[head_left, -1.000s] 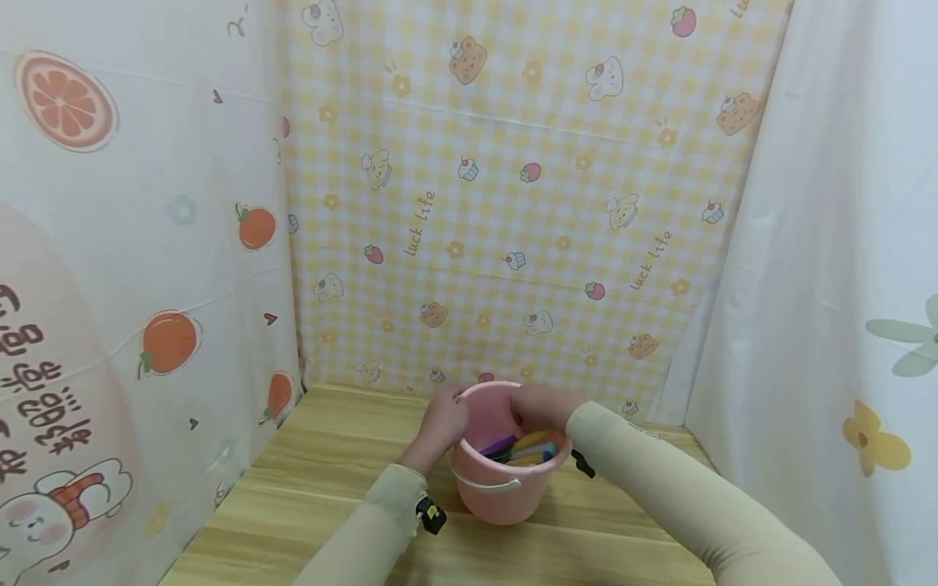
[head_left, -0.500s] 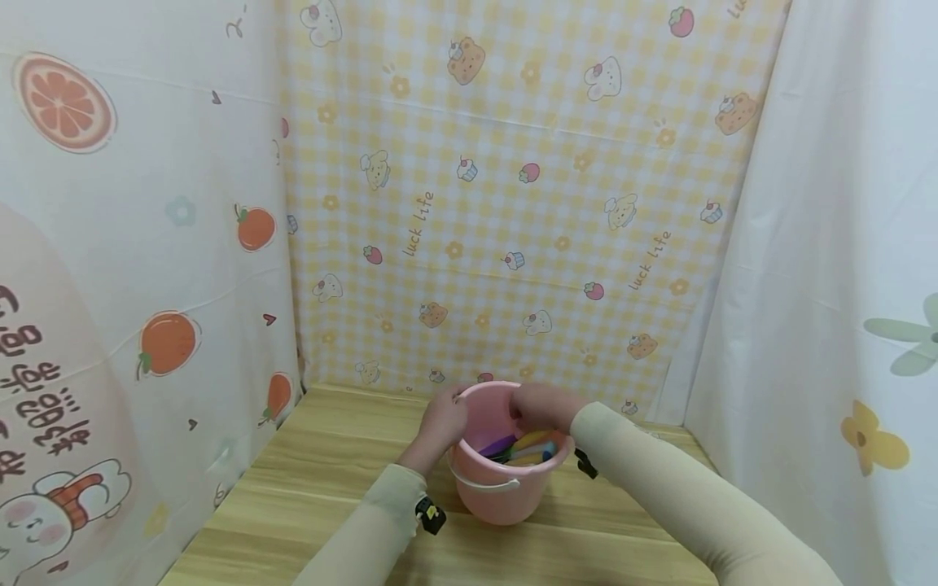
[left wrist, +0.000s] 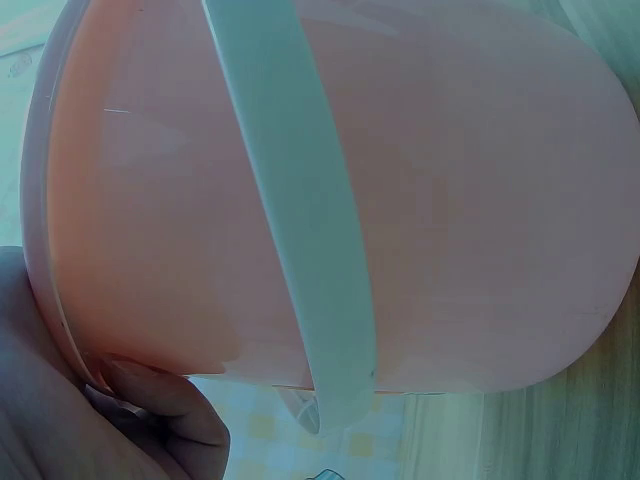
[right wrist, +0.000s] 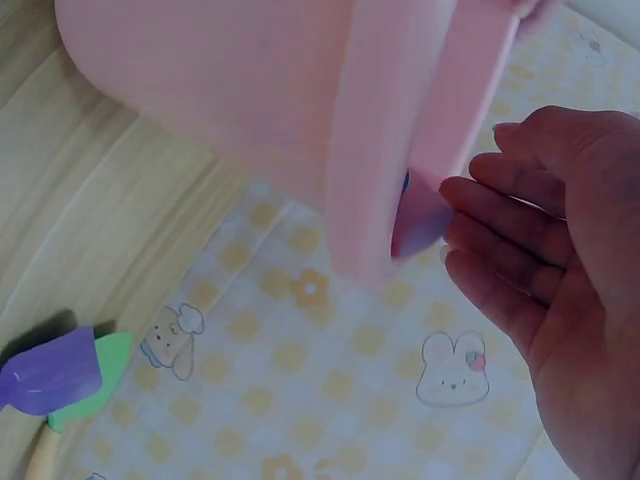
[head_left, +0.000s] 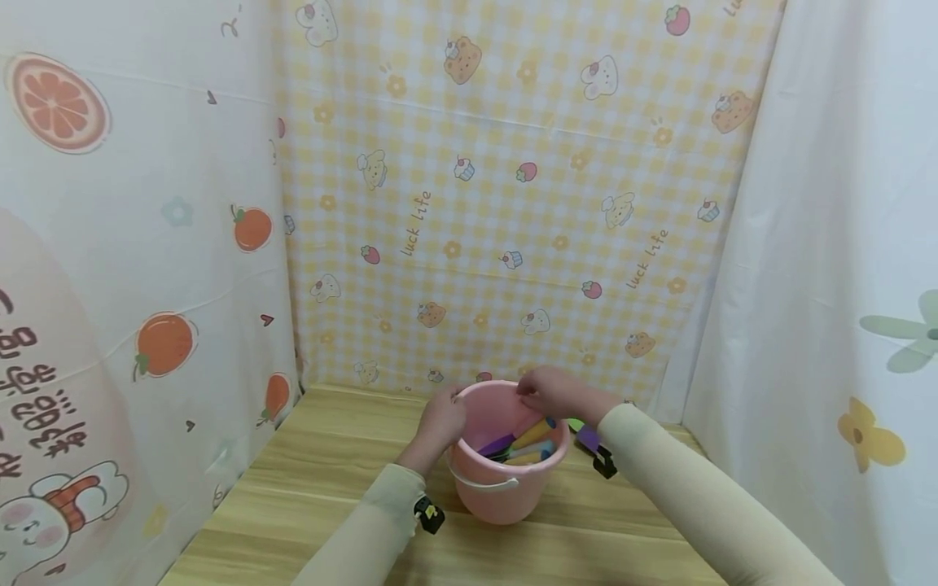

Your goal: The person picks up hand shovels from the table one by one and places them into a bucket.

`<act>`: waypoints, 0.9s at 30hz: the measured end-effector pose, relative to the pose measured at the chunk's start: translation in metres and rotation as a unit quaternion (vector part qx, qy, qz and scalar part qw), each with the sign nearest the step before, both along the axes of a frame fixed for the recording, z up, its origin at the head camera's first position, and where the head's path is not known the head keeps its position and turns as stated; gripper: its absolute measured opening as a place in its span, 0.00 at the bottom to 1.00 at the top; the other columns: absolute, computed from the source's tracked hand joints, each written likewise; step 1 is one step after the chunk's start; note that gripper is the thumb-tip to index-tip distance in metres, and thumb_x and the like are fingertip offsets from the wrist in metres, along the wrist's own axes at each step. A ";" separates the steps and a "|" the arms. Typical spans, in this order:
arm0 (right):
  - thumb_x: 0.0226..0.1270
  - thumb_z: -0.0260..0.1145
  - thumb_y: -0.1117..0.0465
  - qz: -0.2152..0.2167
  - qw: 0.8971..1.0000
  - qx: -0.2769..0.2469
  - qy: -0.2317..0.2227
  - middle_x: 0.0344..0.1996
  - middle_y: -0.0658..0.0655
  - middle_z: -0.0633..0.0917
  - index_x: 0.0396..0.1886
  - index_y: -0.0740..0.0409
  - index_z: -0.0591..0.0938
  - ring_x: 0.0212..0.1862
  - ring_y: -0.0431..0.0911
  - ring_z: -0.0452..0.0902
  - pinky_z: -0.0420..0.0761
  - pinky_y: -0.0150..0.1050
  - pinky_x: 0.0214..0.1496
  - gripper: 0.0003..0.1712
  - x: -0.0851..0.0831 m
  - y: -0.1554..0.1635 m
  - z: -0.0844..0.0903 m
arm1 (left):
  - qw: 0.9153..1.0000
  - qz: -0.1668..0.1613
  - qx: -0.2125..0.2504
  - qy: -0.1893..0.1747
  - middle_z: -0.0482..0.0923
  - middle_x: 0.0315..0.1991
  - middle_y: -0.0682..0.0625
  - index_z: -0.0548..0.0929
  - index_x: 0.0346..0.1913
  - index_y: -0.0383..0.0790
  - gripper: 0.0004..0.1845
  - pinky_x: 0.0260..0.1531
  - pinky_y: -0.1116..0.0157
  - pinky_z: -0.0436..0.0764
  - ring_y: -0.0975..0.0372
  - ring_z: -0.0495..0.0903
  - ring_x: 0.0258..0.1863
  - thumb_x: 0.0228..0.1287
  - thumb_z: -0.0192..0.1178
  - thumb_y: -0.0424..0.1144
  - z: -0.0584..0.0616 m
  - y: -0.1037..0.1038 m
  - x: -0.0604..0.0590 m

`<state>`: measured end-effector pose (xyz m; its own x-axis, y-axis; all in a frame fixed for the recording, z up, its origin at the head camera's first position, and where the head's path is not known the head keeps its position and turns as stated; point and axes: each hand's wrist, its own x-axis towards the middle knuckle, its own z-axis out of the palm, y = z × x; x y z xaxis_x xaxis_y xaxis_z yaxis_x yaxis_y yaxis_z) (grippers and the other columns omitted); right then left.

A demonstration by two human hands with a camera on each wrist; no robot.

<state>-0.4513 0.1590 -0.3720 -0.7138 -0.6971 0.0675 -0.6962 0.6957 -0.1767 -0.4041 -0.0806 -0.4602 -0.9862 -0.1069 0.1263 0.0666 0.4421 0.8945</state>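
Observation:
A pink bucket (head_left: 501,495) stands upright on the wooden table, its white handle (left wrist: 310,220) hanging down the near side. My left hand (head_left: 442,421) grips the bucket's rim at the left, fingers curled over the edge. Over the far right rim, my right hand (head_left: 554,393) holds its fingers loosely extended and slightly bent at the bucket's mouth. In the right wrist view, its fingertips are right at a rounded pinkish-purple piece (right wrist: 422,218) inside. The bucket contains a purple piece (head_left: 497,445), a yellow handle (head_left: 533,433) with a blue end, and other colourful handles, partly hidden.
On the table to the bucket's right lie a purple toy shovel blade (right wrist: 58,372) and a green one (right wrist: 100,378), partly behind the right forearm in the head view. Printed cloth (head_left: 484,203) hangs around the table's back and sides.
My right hand has risen out of the bucket and shifted right, uncovering the yellow handle and the purple and green pieces on the table. The left hand stays on the rim.

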 end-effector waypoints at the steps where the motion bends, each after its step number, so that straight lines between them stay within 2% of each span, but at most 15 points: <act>1: 0.82 0.69 0.63 0.002 1.000 -0.008 0.003 0.47 0.54 0.93 0.54 0.62 0.92 0.50 0.50 0.89 0.89 0.51 0.55 0.11 0.000 0.003 0.000 | 1.000 0.000 0.001 0.000 0.83 0.69 0.37 0.83 0.73 0.43 0.23 0.61 0.40 0.85 0.40 0.83 0.65 0.87 0.46 0.38 0.000 0.000 0.000; 7: 0.82 0.70 0.63 0.003 0.999 -0.044 0.027 0.49 0.54 0.92 0.53 0.61 0.92 0.54 0.53 0.88 0.87 0.55 0.61 0.10 -0.001 0.025 -0.001 | 1.000 0.000 -0.003 -0.004 0.82 0.69 0.37 0.82 0.75 0.43 0.24 0.56 0.45 0.87 0.44 0.85 0.58 0.87 0.45 0.39 0.001 0.000 -0.001; 10: 0.81 0.70 0.63 -0.002 0.998 -0.067 0.019 0.50 0.56 0.92 0.54 0.61 0.91 0.56 0.55 0.88 0.86 0.58 0.63 0.10 0.001 0.034 -0.001 | 1.000 0.000 -0.003 -0.007 0.83 0.69 0.38 0.82 0.75 0.43 0.24 0.49 0.50 0.87 0.49 0.85 0.50 0.87 0.45 0.40 0.001 0.000 -0.002; 14: 0.82 0.69 0.60 -0.024 0.996 -0.088 0.012 0.52 0.56 0.91 0.57 0.61 0.90 0.57 0.56 0.87 0.85 0.60 0.64 0.13 0.004 0.045 -0.003 | 1.000 0.001 0.004 -0.015 0.84 0.65 0.38 0.82 0.75 0.45 0.24 0.40 0.52 0.87 0.50 0.86 0.40 0.87 0.45 0.40 0.001 0.000 -0.001; 16: 0.83 0.70 0.58 -0.038 0.995 -0.094 0.010 0.53 0.56 0.91 0.59 0.61 0.90 0.58 0.57 0.86 0.85 0.60 0.64 0.15 0.005 0.051 -0.005 | 1.000 0.002 0.007 -0.016 0.84 0.65 0.38 0.83 0.75 0.47 0.24 0.42 0.51 0.88 0.48 0.87 0.43 0.87 0.45 0.40 0.001 0.000 -0.001; 21: 0.84 0.69 0.57 -0.058 0.992 -0.111 0.018 0.54 0.61 0.90 0.61 0.62 0.89 0.58 0.57 0.86 0.85 0.61 0.63 0.16 0.008 0.067 -0.011 | 1.000 0.004 0.003 -0.011 0.83 0.68 0.38 0.83 0.74 0.46 0.24 0.53 0.46 0.88 0.46 0.85 0.58 0.87 0.45 0.40 0.000 0.000 0.000; 25: 0.84 0.68 0.58 -0.063 0.989 -0.130 0.029 0.54 0.61 0.90 0.60 0.63 0.88 0.56 0.56 0.86 0.86 0.61 0.61 0.16 0.010 0.079 -0.017 | 1.000 0.000 0.008 -0.019 0.84 0.66 0.38 0.82 0.75 0.46 0.24 0.44 0.48 0.89 0.45 0.87 0.47 0.87 0.44 0.40 0.000 0.000 0.000; 27: 0.84 0.68 0.57 -0.070 0.987 -0.138 0.030 0.54 0.60 0.90 0.60 0.63 0.89 0.55 0.55 0.86 0.86 0.60 0.60 0.16 0.011 0.084 -0.018 | 1.000 0.000 0.006 -0.018 0.84 0.67 0.38 0.82 0.75 0.46 0.24 0.45 0.47 0.89 0.45 0.87 0.48 0.87 0.44 0.40 0.000 0.000 0.000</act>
